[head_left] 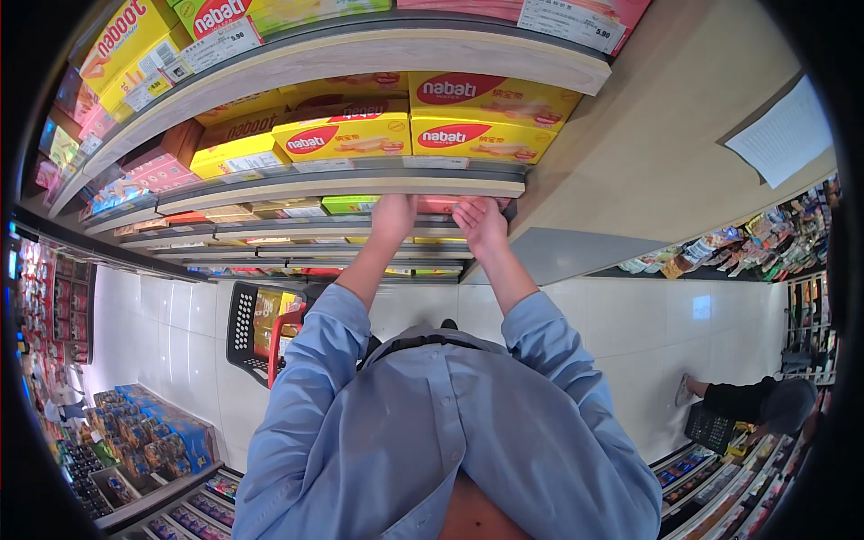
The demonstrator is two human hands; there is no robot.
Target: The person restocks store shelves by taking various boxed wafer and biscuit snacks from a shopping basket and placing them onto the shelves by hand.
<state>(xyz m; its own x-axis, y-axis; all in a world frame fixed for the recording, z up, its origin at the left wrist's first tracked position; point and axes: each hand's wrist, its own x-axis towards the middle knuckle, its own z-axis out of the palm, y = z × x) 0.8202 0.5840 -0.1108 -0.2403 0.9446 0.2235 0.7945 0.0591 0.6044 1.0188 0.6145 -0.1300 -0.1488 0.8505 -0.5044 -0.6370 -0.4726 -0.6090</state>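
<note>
A tall shelf unit [621, 162] stands ahead of the left hand [393, 218] and right hand [484, 223], its side panel to the right of the right hand. Well off to the right hand's right and behind it, another person [787, 402] bends toward low shelves. Below and left of the left hand, a black shopping basket [239, 335] with a red handle [275, 351] rests on the floor, yellow packs inside. Just above the hands, past a pale shelf edge [342, 192], 2 yellow nabati boxes [342, 137] face out side by side. On the level under that edge, a pink box [436, 205] lies between the 2 hands, near the fingers of each. A green box [349, 205] sits just left of the left hand. The right hand's fingers are loosely bent and slightly parted beside the pink box; I cannot tell whether they pinch it. The left hand's fingers are hidden, so their state cannot be told.
</note>
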